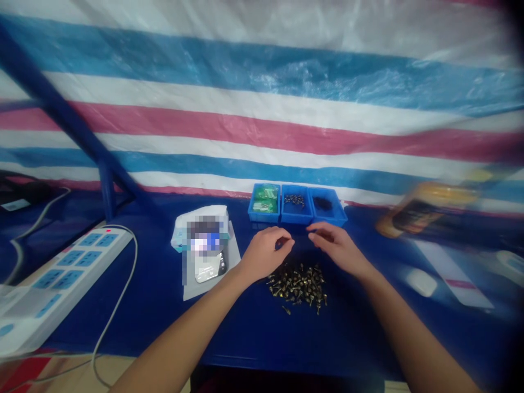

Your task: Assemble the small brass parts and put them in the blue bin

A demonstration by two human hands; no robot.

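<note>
My left hand [266,254] and my right hand [338,248] hover just above a loose pile of brass-coloured screws [297,286], their fingertips curled toward each other. Whether either hand pinches something small is hard to tell. Beyond them stand three joined blue plastic bins. The left bin [264,203] holds green circuit boards, the middle bin [295,203] holds small screws, and the right bin [325,206] holds small dark parts. My right hand is nearest the right bin's front edge.
The work surface is a dark blue table [254,338]. To the left lie a white power strip [61,278] and a silver device [208,267] on white paper with a blurred label. A blurred bottle [426,210] and white mouse [421,283] lie right. A striped tarp [262,125] hangs behind.
</note>
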